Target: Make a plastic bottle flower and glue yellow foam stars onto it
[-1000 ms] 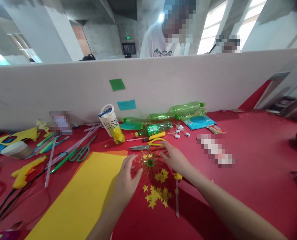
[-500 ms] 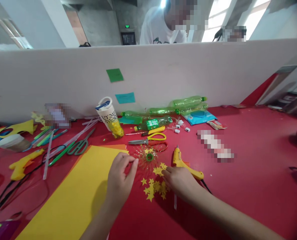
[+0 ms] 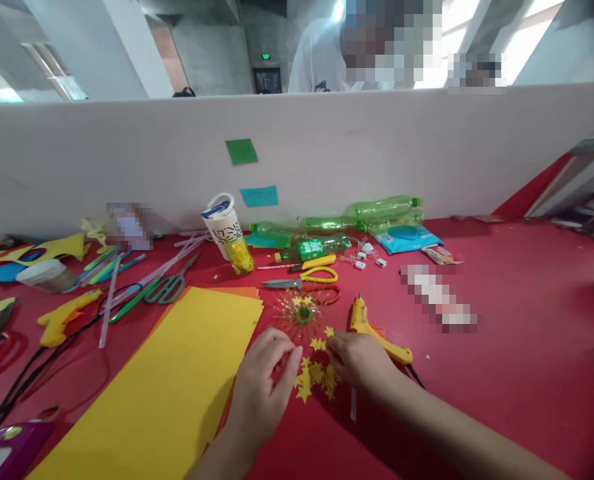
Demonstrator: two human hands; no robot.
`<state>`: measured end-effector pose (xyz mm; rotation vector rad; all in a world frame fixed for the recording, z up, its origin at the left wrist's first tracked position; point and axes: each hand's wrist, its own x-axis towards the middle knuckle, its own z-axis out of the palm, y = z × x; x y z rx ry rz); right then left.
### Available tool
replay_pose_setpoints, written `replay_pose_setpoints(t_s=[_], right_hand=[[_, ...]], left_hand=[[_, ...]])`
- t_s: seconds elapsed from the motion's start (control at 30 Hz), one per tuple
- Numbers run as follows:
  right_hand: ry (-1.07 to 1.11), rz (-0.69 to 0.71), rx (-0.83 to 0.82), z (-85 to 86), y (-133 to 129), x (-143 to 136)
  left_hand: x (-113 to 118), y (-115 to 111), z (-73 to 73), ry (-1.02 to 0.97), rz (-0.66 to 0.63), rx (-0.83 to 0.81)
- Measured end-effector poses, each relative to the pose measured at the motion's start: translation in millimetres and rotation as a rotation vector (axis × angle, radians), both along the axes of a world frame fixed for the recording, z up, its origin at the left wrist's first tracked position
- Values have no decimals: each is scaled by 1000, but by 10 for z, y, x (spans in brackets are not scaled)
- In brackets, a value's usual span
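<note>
A heap of small yellow paper stars (image 3: 319, 377) lies on the red table (image 3: 501, 347) between my hands. My left hand (image 3: 264, 387) hovers at the heap's left edge, fingers curled with thumb against fingertips; nothing shows in them. The fingertips of my right hand (image 3: 359, 360) pinch one yellow star (image 3: 319, 344) at the top of the heap. Just beyond lies a green bottle-top piece (image 3: 303, 313) with thin clear strips fanned out, stars stuck on it. A yellow glue gun (image 3: 371, 330) lies right behind my right hand.
A large yellow sheet (image 3: 161, 380) lies to the left. Behind are yellow-handled scissors (image 3: 301, 277), green scissors (image 3: 167, 290), a paper cup (image 3: 224, 230), green bottles (image 3: 327, 223) and another glue gun (image 3: 61, 320). Beyond the white divider (image 3: 427, 147) stands a person.
Both hands came back from the fanned green piece toward me, to the star heap. The right hand's move uncovered the yellow glue gun. The left hand has curled shut.
</note>
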<state>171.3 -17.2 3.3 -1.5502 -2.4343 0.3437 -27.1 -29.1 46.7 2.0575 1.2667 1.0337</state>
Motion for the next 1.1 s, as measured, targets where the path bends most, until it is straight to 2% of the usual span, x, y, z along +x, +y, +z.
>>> replay_pose_setpoints(t_s=[0.13, 0.27, 0.37, 0.47, 0.6, 0.67, 0.73, 0.83, 0.97, 1.03, 1.1], right_hand=[[151, -104, -21, 132, 29, 40], [296, -137, -85, 227, 16, 44], [376, -140, -96, 351, -95, 20], [382, -42, 48, 468, -255, 1], [82, 201, 326, 480, -364, -1], [-7, 242, 356, 452, -362, -5], [-2, 260, 354, 436, -347, -14], [200, 171, 237, 458, -326, -23], [545, -70, -115, 521, -287, -23], [641, -99, -236, 544, -268, -39], [698, -119, -283, 562, -261, -74]], left_hand=[[61, -72, -15, 12, -47, -188], [122, -89, -25, -14, -59, -328], [169, -90, -36, -60, -69, -408], [232, -89, -37, -166, -93, -536], [298, -80, -6, -365, -118, -758], [299, -74, 1, -392, -121, -767], [284, -69, -7, -393, -122, -769], [258, -71, -15, -359, -122, -739], [260, -82, 29, -276, -165, -570], [273, -83, 54, -242, -175, -508], [290, -82, 65, -252, -172, -507]])
